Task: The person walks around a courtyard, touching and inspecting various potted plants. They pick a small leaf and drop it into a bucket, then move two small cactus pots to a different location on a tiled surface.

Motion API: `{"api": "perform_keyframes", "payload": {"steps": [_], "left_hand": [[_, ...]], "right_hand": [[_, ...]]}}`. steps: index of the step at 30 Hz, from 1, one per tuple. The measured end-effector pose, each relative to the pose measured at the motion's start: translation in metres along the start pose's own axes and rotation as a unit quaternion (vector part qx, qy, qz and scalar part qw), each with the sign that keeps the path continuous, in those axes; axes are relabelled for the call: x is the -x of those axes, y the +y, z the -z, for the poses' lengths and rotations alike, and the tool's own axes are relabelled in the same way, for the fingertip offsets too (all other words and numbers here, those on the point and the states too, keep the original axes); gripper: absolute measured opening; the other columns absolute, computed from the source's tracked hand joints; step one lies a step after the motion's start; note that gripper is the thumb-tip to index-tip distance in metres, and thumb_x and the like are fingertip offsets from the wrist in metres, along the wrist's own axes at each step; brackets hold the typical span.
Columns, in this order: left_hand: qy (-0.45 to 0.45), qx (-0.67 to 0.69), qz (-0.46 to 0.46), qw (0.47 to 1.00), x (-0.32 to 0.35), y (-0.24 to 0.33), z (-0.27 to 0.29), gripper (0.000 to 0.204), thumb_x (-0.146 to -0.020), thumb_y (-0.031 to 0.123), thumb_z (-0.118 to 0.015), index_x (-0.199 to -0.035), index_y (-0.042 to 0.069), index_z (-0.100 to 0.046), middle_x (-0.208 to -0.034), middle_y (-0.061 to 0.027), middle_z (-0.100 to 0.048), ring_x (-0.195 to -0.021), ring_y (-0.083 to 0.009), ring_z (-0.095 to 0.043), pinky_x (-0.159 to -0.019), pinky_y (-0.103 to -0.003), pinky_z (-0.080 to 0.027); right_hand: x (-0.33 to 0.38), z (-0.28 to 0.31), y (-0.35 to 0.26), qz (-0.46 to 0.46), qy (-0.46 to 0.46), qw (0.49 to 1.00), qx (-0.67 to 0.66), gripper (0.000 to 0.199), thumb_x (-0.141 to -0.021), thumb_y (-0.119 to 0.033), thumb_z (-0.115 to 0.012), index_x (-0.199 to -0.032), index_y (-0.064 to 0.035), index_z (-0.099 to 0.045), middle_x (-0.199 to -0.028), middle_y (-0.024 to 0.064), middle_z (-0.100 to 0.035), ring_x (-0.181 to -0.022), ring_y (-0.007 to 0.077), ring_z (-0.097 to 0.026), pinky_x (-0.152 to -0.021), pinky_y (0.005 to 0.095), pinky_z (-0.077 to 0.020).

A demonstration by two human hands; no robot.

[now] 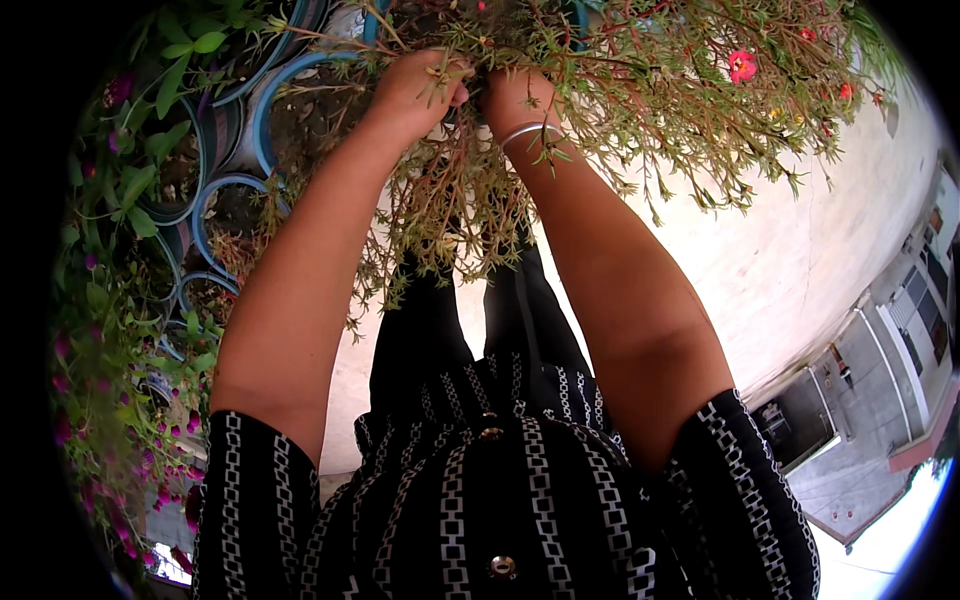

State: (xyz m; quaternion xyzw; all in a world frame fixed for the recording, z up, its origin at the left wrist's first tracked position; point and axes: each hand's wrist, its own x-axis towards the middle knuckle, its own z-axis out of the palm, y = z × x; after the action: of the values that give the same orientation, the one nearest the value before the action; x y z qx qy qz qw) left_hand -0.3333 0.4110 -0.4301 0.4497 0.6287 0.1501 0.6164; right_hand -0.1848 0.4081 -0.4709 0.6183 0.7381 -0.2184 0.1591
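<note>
A trailing moss rose plant (470, 190) with thin reddish stems and narrow leaves hangs down in front of me. Both arms reach forward into its top. My left hand (420, 90) is closed, its fingers curled around thin stems. Close beside it on the right, my right hand (518, 98) is pushed in among the stems, with a pale bangle (530, 130) on the wrist. Leaves and stems cover its fingers, so their grip is hidden. Red-pink flowers (742, 67) bloom on the plant's right side.
Several blue-rimmed pots (263, 125) holding soil and plants stand close together at the left. Leafy plants with purple blooms (165, 430) fill the left edge. A pale floor or ledge surface (800, 240) spreads to the right, with a grey building (870, 380) beyond and below.
</note>
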Motion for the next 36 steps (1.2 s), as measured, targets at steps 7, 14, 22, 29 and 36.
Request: {"api": "perform_keyframes", "payload": {"steps": [7,14,22,29,36], "left_hand": [[0.021,0.046,0.008,0.999,0.012,0.009,0.001,0.024,-0.092,0.023,-0.048,-0.101,0.004,-0.059,-0.074,-0.0026,-0.06,-0.071,-0.012,-0.058,-0.067,-0.028,-0.047],[0.036,0.076,0.051,0.995,0.047,0.018,0.008,0.024,-0.091,0.018,-0.051,-0.111,0.005,-0.055,-0.093,-0.0026,-0.059,-0.081,-0.0107,-0.058,-0.071,-0.027,-0.047],[-0.023,0.363,0.094,0.927,0.183,0.093,-0.026,0.03,-0.088,0.011,-0.056,-0.117,0.004,-0.051,-0.098,-0.0027,-0.059,-0.092,-0.0118,-0.058,-0.081,-0.028,-0.05],[0.105,0.365,0.079,0.922,0.229,0.101,-0.033,0.026,-0.086,0.002,-0.056,-0.112,0.002,-0.055,-0.094,-0.0033,-0.061,-0.083,-0.0102,-0.06,-0.073,-0.024,-0.052],[0.133,0.351,0.06,0.925,0.269,0.098,-0.029,0.023,-0.087,0.005,-0.055,-0.11,0.002,-0.056,-0.091,-0.0044,-0.062,-0.079,-0.012,-0.062,-0.072,-0.024,-0.052]], "right_hand": [[0.028,0.033,0.004,-0.044,0.003,0.995,-0.09,0.017,-0.079,-0.031,-0.059,-0.086,-0.0175,-0.067,-0.077,0.0076,-0.064,-0.082,0.0264,-0.061,-0.07,0.0403,-0.0486],[0.1,0.093,0.033,0.008,0.063,0.957,-0.284,0.017,-0.076,-0.023,-0.068,-0.086,-0.0093,-0.067,-0.072,0.0095,-0.062,-0.062,0.0245,-0.06,-0.061,0.0328,-0.0485],[0.175,0.166,-0.007,0.165,0.082,0.933,-0.309,0.016,-0.071,-0.009,-0.061,-0.087,-0.0078,-0.062,-0.074,0.0105,-0.056,-0.065,0.0293,-0.058,-0.057,0.0386,-0.0482],[0.205,0.191,-0.017,0.246,0.018,0.918,-0.311,0.025,-0.074,-0.011,-0.06,-0.099,-0.0118,-0.058,-0.081,0.0121,-0.058,-0.072,0.0307,-0.06,-0.061,0.0397,-0.0492],[0.23,0.222,-0.024,0.308,-0.004,0.898,-0.315,0.024,-0.076,-0.012,-0.059,-0.099,-0.0096,-0.056,-0.082,0.0149,-0.06,-0.073,0.0343,-0.06,-0.065,0.0423,-0.0486]]}}
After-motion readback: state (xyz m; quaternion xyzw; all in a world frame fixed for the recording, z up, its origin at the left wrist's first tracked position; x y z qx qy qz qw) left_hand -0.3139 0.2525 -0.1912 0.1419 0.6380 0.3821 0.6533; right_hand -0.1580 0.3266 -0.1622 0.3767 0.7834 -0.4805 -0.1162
